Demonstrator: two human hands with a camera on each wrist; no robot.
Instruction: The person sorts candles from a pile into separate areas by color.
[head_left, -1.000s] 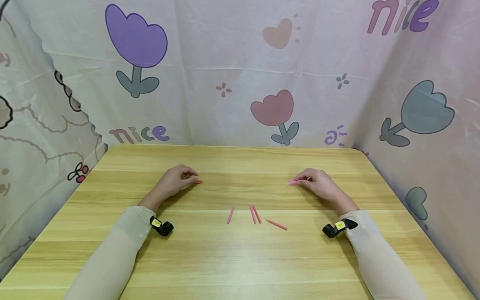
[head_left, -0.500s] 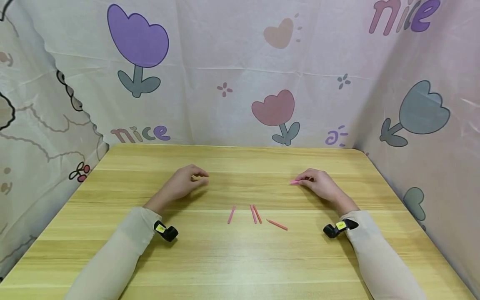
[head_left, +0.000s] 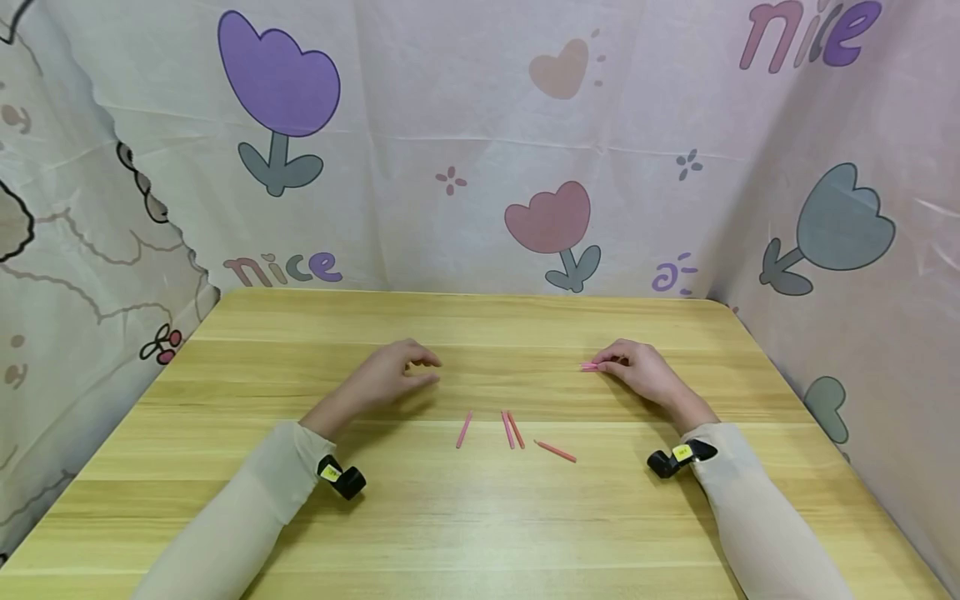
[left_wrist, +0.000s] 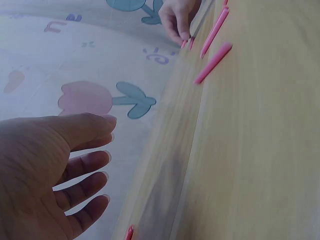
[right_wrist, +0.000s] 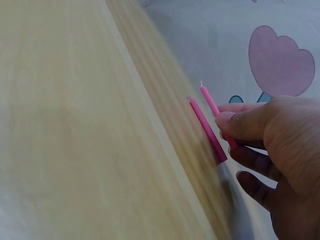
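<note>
My left hand (head_left: 386,375) hovers over the table left of the middle, fingers apart and holding nothing. A red candle (left_wrist: 129,232) lies beneath it at the bottom edge of the left wrist view; in the head view the hand hides it. On the right, my right hand (head_left: 643,368) pinches a thin pink candle (right_wrist: 209,101) between thumb and fingers, its wick pointing away. Beside that one, a second pink candle (right_wrist: 206,129) lies on the wood. Nearer me lie a pink candle (head_left: 464,431), another pink candle (head_left: 507,430) close to a red candle (head_left: 517,431), and a slanting red candle (head_left: 555,451).
The wooden table (head_left: 480,517) meets a printed cloth backdrop (head_left: 420,100) at its far edge. Cloth also hangs along both sides. A black wrist camera (head_left: 342,477) is on the left sleeve, and another black camera (head_left: 675,458) is on the right one.
The left hand has let go of a red candle and moved right and slightly nearer, its fingers spreading. The right hand has stayed in place with its pink candle.
</note>
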